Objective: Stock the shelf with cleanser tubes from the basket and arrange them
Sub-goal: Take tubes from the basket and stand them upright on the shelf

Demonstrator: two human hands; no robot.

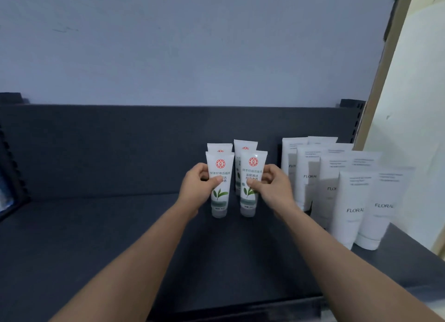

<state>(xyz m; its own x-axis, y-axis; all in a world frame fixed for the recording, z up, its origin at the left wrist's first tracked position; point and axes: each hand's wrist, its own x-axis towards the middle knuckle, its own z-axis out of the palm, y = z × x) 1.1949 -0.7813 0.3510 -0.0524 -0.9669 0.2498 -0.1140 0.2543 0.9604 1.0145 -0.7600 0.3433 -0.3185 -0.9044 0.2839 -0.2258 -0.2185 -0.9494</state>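
Both forearms reach in from the front edge of the shelf (120,237) toward its middle. The left hand (196,186) grips the left front tube (219,163) at mid-body. Its thumb lies across the printed face and its fingers (203,174) are curled round the outer side. The right hand (272,186) holds the right front tube (253,162) in the same way, thumb on the label and fingers (267,177) wrapped round the right side.

Both tubes stand cap-down and upright, side by side with a narrow gap between them. Whether the caps are resting on the shelf or held just off it is hard to tell.

These look like light plastic squeeze tubes, soft in the body, smooth and probably a little slick. They should be firmer at the cap and at the flat crimped top. On so narrow a base they would tip easily, so a gentle mid-body hold suits them, without squeezing.

Just behind stand two back tubes (245,145) of the same kind, one behind each front tube. Toward the right edge of the shelf, rows of taller white tubes (354,201) run back to the rear panel. The basket is not in view.
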